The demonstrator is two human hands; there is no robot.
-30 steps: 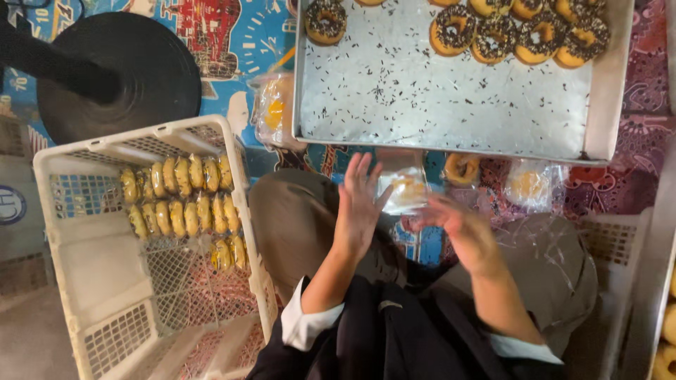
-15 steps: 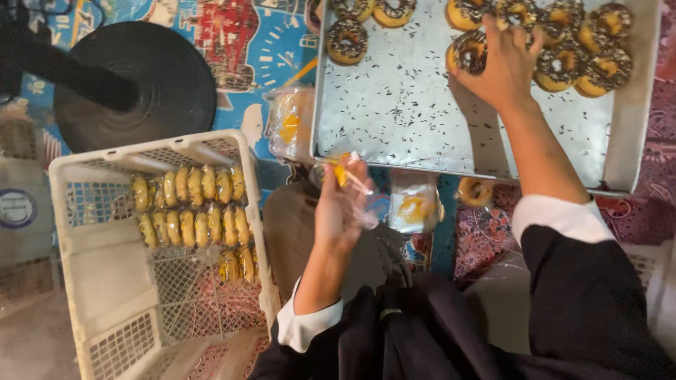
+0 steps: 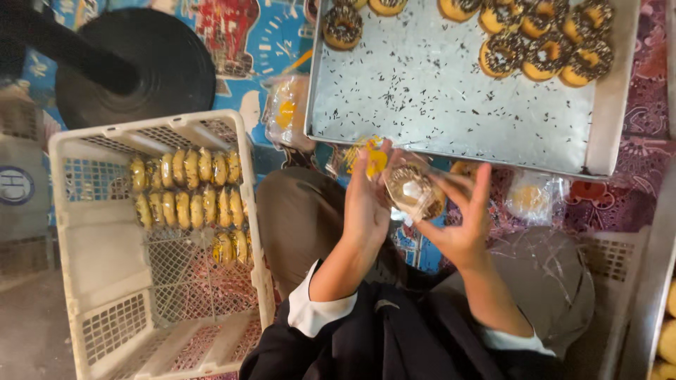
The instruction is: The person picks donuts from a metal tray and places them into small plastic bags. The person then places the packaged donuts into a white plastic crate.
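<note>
Both hands meet over my lap around a chocolate-sprinkled doughnut (image 3: 412, 191) going into a clear plastic bag with a yellow print (image 3: 372, 159). My left hand (image 3: 367, 203) holds the bag from the left. My right hand (image 3: 461, 218) grips the doughnut and bag from the right. Just beyond them lies a metal tray (image 3: 451, 105) strewn with sprinkles, with several sprinkled doughnuts (image 3: 542, 49) along its far edge.
A white plastic crate (image 3: 105, 239) on my left holds rows of bagged doughnuts (image 3: 186, 190). A stack of clear bags (image 3: 287, 112) lies left of the tray, a bagged doughnut (image 3: 531, 198) to the right. A black round base (image 3: 137, 67) stands far left.
My right hand came back from the far doughnuts on the tray with one doughnut and joined my left hand at the bag.
</note>
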